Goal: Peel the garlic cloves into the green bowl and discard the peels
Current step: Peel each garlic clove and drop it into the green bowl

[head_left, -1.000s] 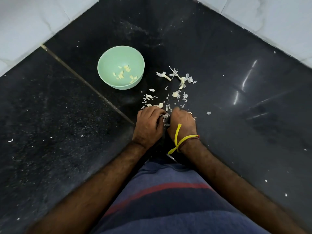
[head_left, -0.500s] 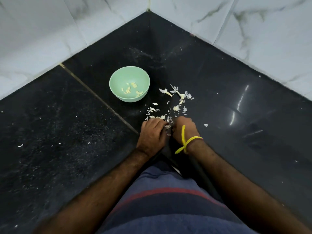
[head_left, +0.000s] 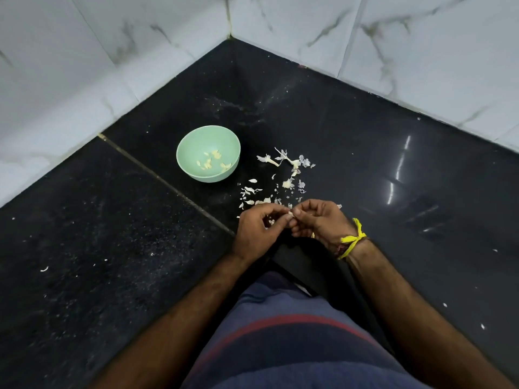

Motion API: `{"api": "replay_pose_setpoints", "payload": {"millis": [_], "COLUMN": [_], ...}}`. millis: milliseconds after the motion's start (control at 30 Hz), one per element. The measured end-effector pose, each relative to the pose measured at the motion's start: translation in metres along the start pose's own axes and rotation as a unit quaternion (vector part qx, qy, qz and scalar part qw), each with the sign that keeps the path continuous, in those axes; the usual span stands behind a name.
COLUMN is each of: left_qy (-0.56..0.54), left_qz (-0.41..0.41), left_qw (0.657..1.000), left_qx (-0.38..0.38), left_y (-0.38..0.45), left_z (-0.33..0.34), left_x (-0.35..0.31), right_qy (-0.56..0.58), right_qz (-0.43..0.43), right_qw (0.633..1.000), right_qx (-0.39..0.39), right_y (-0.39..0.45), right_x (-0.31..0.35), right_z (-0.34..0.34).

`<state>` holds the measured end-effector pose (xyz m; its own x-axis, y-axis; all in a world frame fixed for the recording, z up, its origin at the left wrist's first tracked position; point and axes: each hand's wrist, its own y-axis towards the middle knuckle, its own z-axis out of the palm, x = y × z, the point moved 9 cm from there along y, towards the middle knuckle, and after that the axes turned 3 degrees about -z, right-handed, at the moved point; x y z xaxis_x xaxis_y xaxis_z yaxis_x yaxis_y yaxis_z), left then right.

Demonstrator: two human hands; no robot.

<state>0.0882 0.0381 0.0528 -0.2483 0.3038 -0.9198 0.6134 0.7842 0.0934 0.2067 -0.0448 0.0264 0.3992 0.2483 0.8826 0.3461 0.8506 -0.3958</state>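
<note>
A clove (head_left: 291, 213) is pinched between left hand (head_left: 257, 234) and right hand (head_left: 318, 221) fingertips; peels (head_left: 283, 175) are scattered beside the bowl (head_left: 208, 153) near the worktop's back corner.

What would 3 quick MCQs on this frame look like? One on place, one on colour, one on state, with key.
1. Where do the loose peels lie relative to the green bowl?
A. inside it
B. on the counter to its right
C. on the counter to its left

2. What colour is the thread on the right wrist?
A. yellow
B. blue
C. white

3. What are the left hand and right hand doing?
A. resting flat on the counter
B. lifting the bowl
C. pinching a small pale garlic piece between them

Key: 1 B, the scraps spread right of the bowl; 2 A, a bright yellow knot shows; 3 C, both sets of fingertips meet on the piece.
</note>
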Motion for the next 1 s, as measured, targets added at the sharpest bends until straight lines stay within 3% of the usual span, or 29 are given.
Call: {"api": "replay_pose_setpoints", "payload": {"millis": [200, 467, 667, 1000], "left_qy": [-0.124, -0.097, -0.102, -0.095], "left_qz": [-0.109, -0.092, -0.079, -0.043], "left_qw": [0.986, 0.991, 0.991, 0.994], "left_qx": [0.034, 0.027, 0.029, -0.041], "left_y": [-0.006, -0.007, -0.008, -0.015], "left_z": [0.002, -0.004, -0.005, -0.012], "left_x": [0.007, 0.002, -0.002, -0.018], "right_qy": [-0.019, -0.035, 0.016, 0.099], "right_qz": [-0.030, -0.020, -0.005, 0.033], "right_qw": [0.999, 0.997, 0.995, 0.984], "right_qx": [0.032, 0.073, 0.099, 0.141], "right_y": [0.004, 0.011, 0.010, 0.009], "right_x": [0.006, 0.008, 0.004, -0.003], "right_z": [0.003, 0.007, 0.013, 0.026]}}
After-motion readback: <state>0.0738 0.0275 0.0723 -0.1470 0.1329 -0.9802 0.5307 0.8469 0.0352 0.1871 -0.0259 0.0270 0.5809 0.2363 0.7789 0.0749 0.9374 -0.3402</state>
